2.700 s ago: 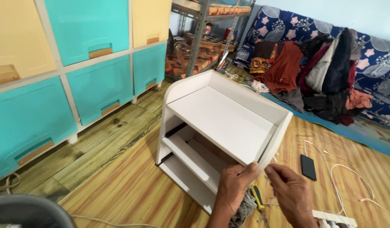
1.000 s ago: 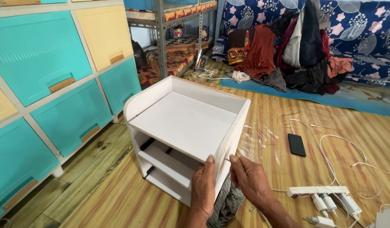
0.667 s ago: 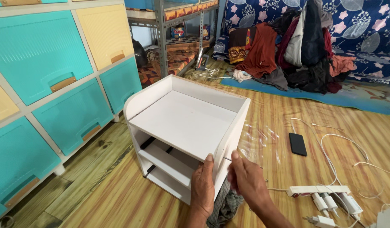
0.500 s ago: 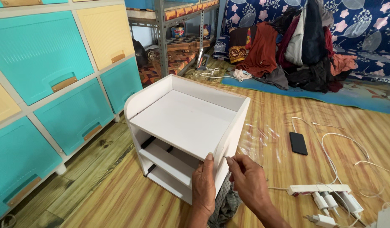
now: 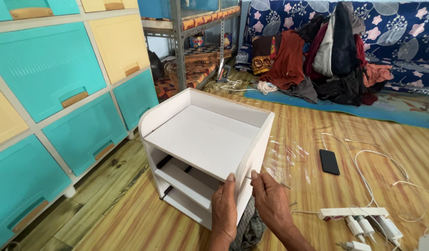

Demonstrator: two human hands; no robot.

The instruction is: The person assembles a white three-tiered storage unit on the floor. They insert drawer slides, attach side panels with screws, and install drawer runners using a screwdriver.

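Both hands worked at the near corner of the white shelf unit (image 5: 205,139), which stood on the wooden floor (image 5: 131,218). Left hand (image 5: 224,207) lay flat against the front edge, fingers closed on the panel. Right hand (image 5: 270,200) pinched a thin metal pin (image 5: 248,177) at the side panel. A black phone (image 5: 329,161) and white power strip (image 5: 354,213) lay nearby.

The right hand (image 5: 272,202) has lifted slightly, apparently pinching a thin screw (image 5: 248,176).
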